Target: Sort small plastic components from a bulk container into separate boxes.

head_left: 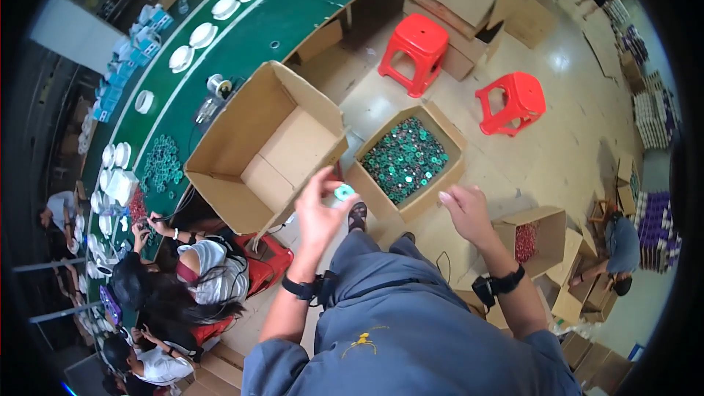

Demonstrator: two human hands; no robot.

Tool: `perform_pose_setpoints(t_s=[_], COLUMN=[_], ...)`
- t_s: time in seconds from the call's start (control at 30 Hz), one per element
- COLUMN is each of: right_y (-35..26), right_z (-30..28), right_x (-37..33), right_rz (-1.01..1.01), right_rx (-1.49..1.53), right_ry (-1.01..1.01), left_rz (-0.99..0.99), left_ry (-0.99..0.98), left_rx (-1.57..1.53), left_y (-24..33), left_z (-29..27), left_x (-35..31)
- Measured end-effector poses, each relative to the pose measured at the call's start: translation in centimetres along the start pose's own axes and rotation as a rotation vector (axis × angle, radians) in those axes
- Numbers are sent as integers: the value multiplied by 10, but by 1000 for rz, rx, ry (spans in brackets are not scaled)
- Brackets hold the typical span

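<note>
Between the thumb and fingers of my left hand (319, 205) is a small round green ring-shaped part (343, 191) with a pale centre. That hand is raised beside the empty-looking cardboard box (293, 148) on the left. My right hand (469, 213) hovers to the right, its fingers curled and pressed together; whatever they hold, if anything, is hidden. Ahead of both hands, an open carton (453, 169) on the floor holds a heap of small green and dark ring-shaped parts (405, 160).
Two red stools (416, 51) stand ahead. A carton of red parts (526, 242) sits at right. On the left, a curved green bench (242, 37) carries white round pieces and loose green parts (162, 163); people (213, 268) sit along it. Another person (622, 249) bends over boxes far right.
</note>
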State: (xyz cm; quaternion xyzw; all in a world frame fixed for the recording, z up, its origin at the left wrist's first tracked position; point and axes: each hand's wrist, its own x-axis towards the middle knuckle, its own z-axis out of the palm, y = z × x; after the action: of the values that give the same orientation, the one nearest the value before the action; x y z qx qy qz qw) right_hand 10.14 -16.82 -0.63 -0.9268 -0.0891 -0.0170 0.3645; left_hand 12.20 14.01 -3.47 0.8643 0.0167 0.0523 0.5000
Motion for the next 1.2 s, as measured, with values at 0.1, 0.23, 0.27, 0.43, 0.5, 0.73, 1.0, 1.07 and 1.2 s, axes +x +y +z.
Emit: perform_pose_setpoints(t_s=[0.1, 0.23, 0.27, 0.43, 0.5, 0.73, 1.0, 1.07, 1.2], right_y=[20, 37, 37, 36, 36, 26, -7, -21, -40], right_z=[15, 46, 51, 60, 63, 72, 82, 85, 96], right_x=[-19, -50, -55, -69, -74, -117, -179, -177, -186], right_rz=[202, 309, 362, 512, 548, 731, 911, 1151, 1294], right_rx=[22, -83, -92, -175, -210, -228, -343, -264, -284], right_ry=[-87, -133, -150, -157, -146, -173, -199, -260, -251], left_rz=[-63, -105, -113, -218, -226, -253, -204, -193, -144], left_ry=[196, 226, 198, -6, -119, -640, -854, -821, -698], left_rx=[175, 276, 349, 484, 489, 620, 599, 597, 576], left_y=[-46, -114, -133, -168, -177, -251, -375, -402, -420], left_z=[-45, -89, -96, -85, -70, 6, 95, 106, 137], left_x=[39, 87, 96, 140, 159, 230, 233, 221, 203])
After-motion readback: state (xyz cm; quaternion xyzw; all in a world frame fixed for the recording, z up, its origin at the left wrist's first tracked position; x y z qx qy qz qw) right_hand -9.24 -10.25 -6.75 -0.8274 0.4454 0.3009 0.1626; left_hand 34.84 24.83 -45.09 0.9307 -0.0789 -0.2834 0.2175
